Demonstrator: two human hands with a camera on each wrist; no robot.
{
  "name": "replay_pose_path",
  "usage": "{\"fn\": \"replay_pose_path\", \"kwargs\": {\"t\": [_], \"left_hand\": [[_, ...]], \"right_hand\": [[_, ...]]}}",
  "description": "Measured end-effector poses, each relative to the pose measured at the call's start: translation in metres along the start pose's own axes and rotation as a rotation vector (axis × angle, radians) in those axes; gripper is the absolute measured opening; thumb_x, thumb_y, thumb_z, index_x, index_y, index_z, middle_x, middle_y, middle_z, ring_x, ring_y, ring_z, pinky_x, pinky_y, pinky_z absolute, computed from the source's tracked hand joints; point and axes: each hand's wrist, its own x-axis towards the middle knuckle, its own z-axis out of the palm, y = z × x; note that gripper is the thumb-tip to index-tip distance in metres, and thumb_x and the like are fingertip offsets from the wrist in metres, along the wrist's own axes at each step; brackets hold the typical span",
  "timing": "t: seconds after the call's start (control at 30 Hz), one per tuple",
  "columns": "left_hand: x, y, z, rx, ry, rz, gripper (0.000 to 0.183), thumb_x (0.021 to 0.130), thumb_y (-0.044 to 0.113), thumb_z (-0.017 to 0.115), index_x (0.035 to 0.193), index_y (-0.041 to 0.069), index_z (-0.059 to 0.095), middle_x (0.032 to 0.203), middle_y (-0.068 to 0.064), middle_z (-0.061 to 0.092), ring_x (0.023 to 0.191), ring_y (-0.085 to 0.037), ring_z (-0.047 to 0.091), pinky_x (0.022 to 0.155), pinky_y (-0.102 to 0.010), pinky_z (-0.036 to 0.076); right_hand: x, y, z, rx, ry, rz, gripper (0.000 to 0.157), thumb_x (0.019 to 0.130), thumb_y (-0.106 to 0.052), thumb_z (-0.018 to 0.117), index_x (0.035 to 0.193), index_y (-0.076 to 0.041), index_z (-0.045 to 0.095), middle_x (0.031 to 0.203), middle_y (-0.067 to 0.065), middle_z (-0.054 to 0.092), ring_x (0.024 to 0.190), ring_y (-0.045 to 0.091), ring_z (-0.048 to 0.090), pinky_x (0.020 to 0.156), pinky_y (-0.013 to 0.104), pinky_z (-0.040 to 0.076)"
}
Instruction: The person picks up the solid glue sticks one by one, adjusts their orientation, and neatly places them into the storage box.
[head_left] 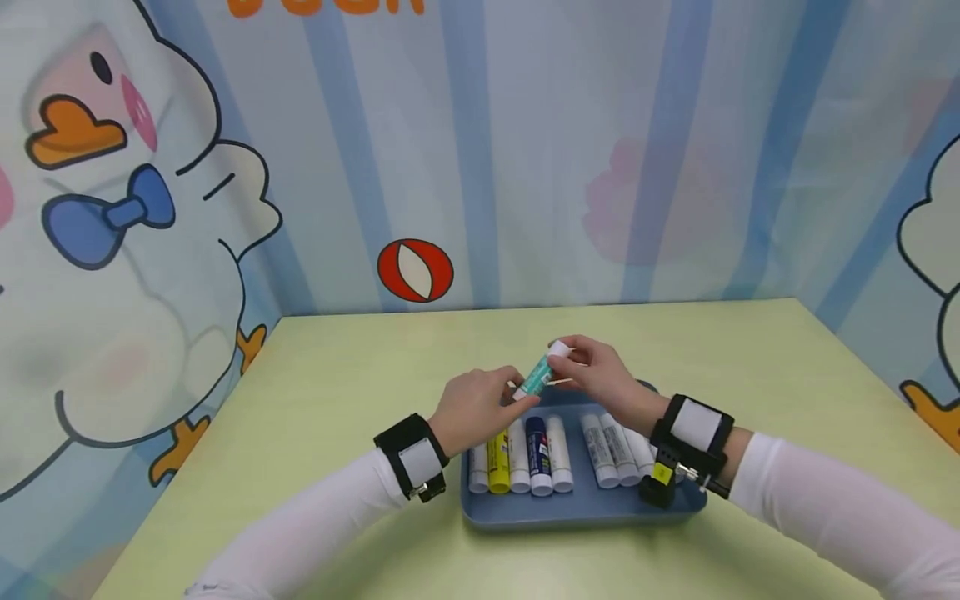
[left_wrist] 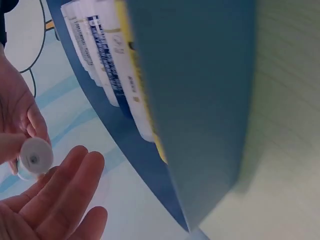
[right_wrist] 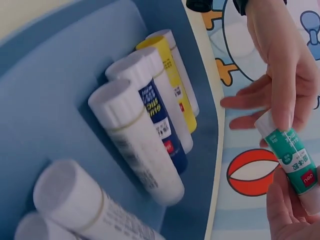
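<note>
A green-labelled glue stick (head_left: 537,377) with white ends is held slantwise above the far side of a blue tray (head_left: 517,522). My left hand (head_left: 476,404) pinches its lower end between thumb and fingers. At the upper end, my right hand (head_left: 603,377) grips the white cap with its fingertips. The left wrist view shows the stick's round white end (left_wrist: 36,157) beside the left fingers. In the right wrist view the green label (right_wrist: 294,157) is visible between the two hands.
Inside the tray's left part lie a yellow glue stick (head_left: 498,463), a navy glue stick (head_left: 537,460) and several white ones. More white glue sticks (head_left: 598,452) lie on the right, partly hidden by the right wrist strap. A printed cloth stands behind the pale yellow table (head_left: 360,367).
</note>
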Motion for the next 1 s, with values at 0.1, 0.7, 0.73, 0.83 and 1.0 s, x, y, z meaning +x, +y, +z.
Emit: {"fn": "replay_pose_path", "kwargs": {"t": [0.1,0.7,0.73,0.83,1.0], "left_hand": [[-0.008,-0.011,-0.001,0.060,-0.007,-0.004,0.042,0.094,0.048,0.060,0.112,0.010,0.064,0.075,0.003,0.065,0.057,-0.008,0.054,0.050,-0.022,0.044],[-0.029,-0.063,0.022,-0.445,-0.234,-0.404,0.020,0.093,0.010,0.062,0.103,-0.006,0.056,0.061,-0.010,0.063,0.048,-0.020,0.063,0.048,-0.030,0.055],[-0.029,-0.061,0.023,-0.446,-0.229,-0.399,0.017,0.092,0.008,0.061,0.101,-0.005,0.056,0.062,-0.010,0.062,0.047,-0.019,0.062,0.047,-0.029,0.055],[-0.026,-0.055,0.022,-0.421,-0.220,-0.374,0.011,0.091,0.004,0.060,0.097,-0.005,0.056,0.064,-0.010,0.061,0.044,-0.017,0.060,0.046,-0.029,0.054],[-0.014,-0.050,0.016,-0.383,-0.227,-0.360,0.011,0.092,0.003,0.059,0.099,-0.005,0.055,0.066,-0.010,0.060,0.044,-0.017,0.061,0.046,-0.028,0.054]], "right_hand": [[0.001,0.001,-0.005,-0.079,-0.014,-0.015,0.042,0.103,-0.014,0.050,0.137,0.009,0.041,0.116,0.024,0.059,0.104,0.033,0.062,0.090,0.045,0.052],[-0.007,0.027,-0.014,-0.612,-0.316,0.111,0.020,0.093,-0.012,0.065,0.103,-0.001,0.051,0.074,0.007,0.056,0.060,0.022,0.060,0.057,0.034,0.050],[-0.009,0.028,-0.013,-0.632,-0.320,0.126,0.019,0.092,-0.011,0.066,0.102,-0.002,0.052,0.074,0.007,0.056,0.059,0.022,0.060,0.057,0.034,0.051],[-0.011,0.029,-0.010,-0.701,-0.320,0.160,0.020,0.091,-0.012,0.068,0.100,-0.003,0.053,0.074,0.006,0.055,0.058,0.020,0.059,0.058,0.034,0.051],[-0.006,0.027,-0.006,-0.840,-0.290,0.139,0.025,0.090,-0.015,0.070,0.105,-0.001,0.056,0.081,0.005,0.056,0.067,0.017,0.053,0.060,0.033,0.047]]}}
